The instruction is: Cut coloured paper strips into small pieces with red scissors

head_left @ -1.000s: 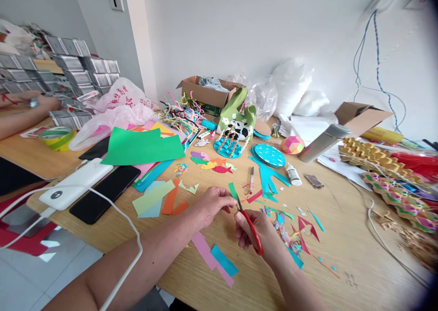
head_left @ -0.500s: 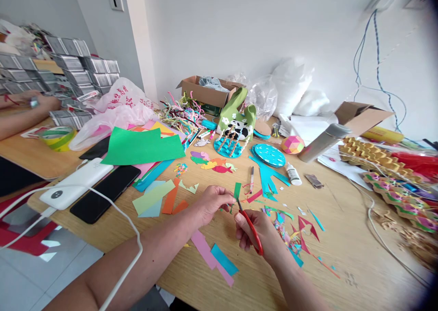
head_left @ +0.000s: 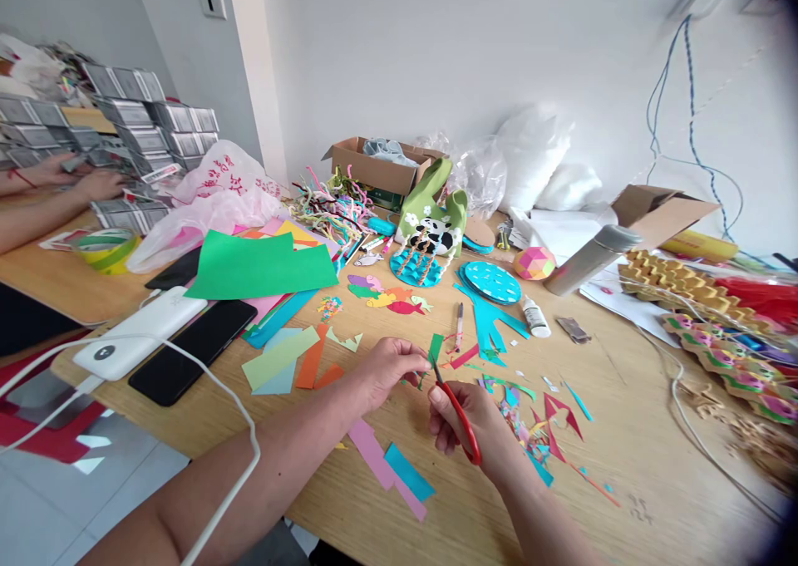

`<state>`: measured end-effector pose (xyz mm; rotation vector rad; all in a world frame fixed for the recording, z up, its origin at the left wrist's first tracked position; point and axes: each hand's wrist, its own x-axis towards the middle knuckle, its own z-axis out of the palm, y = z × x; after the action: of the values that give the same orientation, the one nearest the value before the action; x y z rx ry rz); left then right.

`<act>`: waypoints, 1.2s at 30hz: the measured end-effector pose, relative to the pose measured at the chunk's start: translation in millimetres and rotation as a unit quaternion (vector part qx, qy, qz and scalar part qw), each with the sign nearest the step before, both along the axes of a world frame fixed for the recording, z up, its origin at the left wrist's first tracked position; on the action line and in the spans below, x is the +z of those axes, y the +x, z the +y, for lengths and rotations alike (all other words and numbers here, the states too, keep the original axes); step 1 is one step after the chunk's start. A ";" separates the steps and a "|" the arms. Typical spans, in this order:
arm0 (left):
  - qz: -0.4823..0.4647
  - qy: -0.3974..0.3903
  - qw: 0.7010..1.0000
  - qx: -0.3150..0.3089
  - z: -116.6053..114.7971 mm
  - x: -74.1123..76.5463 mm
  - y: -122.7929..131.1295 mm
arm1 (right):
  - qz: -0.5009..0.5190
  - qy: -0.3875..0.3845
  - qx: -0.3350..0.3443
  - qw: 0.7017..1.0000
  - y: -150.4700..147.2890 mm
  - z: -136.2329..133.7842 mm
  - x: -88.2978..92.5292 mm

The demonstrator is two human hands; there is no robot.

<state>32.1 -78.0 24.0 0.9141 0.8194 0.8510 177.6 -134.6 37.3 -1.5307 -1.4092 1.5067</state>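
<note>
My left hand (head_left: pixel 397 366) pinches a small piece of green paper (head_left: pixel 435 346) over the middle of the table. In my right hand (head_left: pixel 466 423) are red-handled scissors (head_left: pixel 462 423), their blades up against the green paper. Beyond my hands lie several paper fish (head_left: pixel 406 307) in purple, yellow and red. Pink paper strips (head_left: pixel 372 456) and a blue paper strip (head_left: pixel 408 471) rest on the table below my left hand. Coloured paper scraps (head_left: pixel 517 420) are heaped to the right of my right hand.
A white power bank (head_left: pixel 140 333) and black phone (head_left: pixel 192 354) lie at left, a white cable crossing over my left forearm. Green sheets (head_left: pixel 262 267), a steel flask (head_left: pixel 589 260), a glue bottle (head_left: pixel 534 317) and a panda bag (head_left: pixel 431 221) stand around. A co-worker's hands (head_left: pixel 100 184) are far left.
The green paper piece has tilted slightly to the right at the scissor blades. My hands have barely moved. The co-worker's hands have shifted among the grey stacked packs.
</note>
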 end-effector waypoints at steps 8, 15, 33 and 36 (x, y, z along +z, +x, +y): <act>0.005 -0.017 1.000 0.001 -1.3 2.5 0.5 | 0.003 -0.005 -0.002 1.000 -0.9 -1.2 2.3; -0.003 -0.027 1.000 0.011 -1.3 5.6 0.6 | -0.006 -0.007 0.000 1.000 -0.3 -0.6 2.4; -0.026 -0.015 0.999 -0.019 0.6 6.6 -1.9 | -0.006 -0.016 0.006 1.000 0.7 0.5 2.8; -0.006 -0.011 1.000 -0.026 0.3 5.7 -1.5 | -0.008 -0.014 0.001 1.000 0.4 -0.1 3.1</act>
<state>30.6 -77.7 29.7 0.9064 0.7901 0.8001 178.0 -134.7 40.4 -1.5627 -1.4041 1.5236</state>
